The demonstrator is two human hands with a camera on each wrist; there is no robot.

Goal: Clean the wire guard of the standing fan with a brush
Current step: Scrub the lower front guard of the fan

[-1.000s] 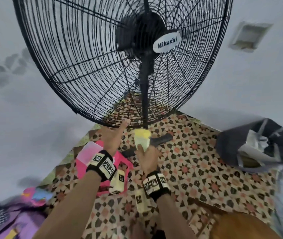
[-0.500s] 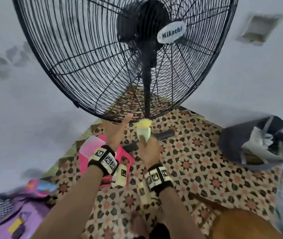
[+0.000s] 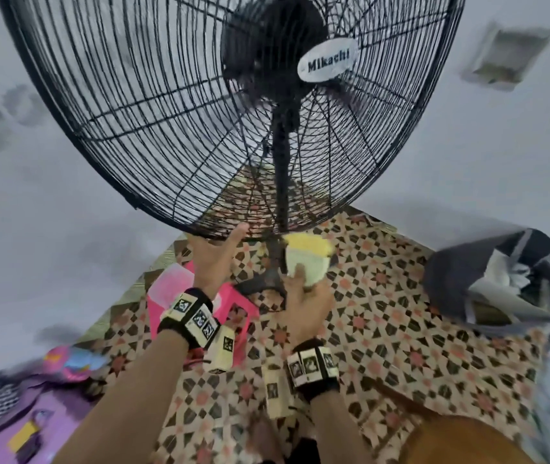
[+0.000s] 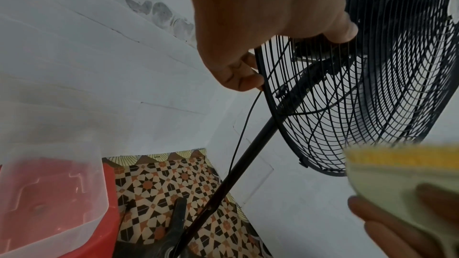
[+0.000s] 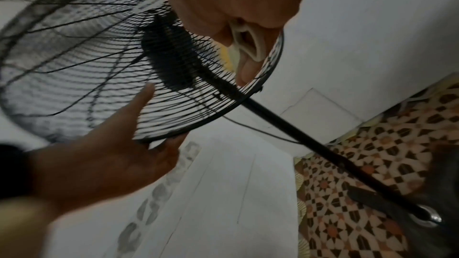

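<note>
Nearest the head camera, two bare forearms reaching forward and up, each banded at the wrist with a black strap carrying printed markers. Right hand (image 3: 303, 296) raised just below the guard (image 3: 173, 105), fingers and thumb wrapped round the pale handle of a brush (image 3: 307, 259); yellow bristles pointing up, close under the guard's bottom rim beside the pole (image 3: 282, 182), contact not discernible. From the right wrist view, a cream loop of the brush handle (image 5: 246, 40) poking out between curled fingers.

Left hand (image 3: 215, 259) a little further left, palm turned inward, thumb stretched up across the front wires, fingers hooked behind the rim at the guard's lowest edge. From the left wrist view, fingertips (image 4: 243, 79) pressed against the black rim, thumb on the wires: a clamp on the guard, fingers on one side and thumb on the other.

Below the hands, a pink stool (image 3: 233, 306) with a clear tub (image 3: 173, 283) on it, standing on patterned tile floor (image 3: 400, 313). Beyond, the black pole rising from its base to the motor; a thin cable (image 4: 244, 125) hanging beside it. Large round black guard tilted toward the camera, white "Mikachi" badge (image 3: 327, 65) at its hub. Behind all, a pale wall. At right on the floor, a dark bag (image 3: 501, 279) with papers.
</note>
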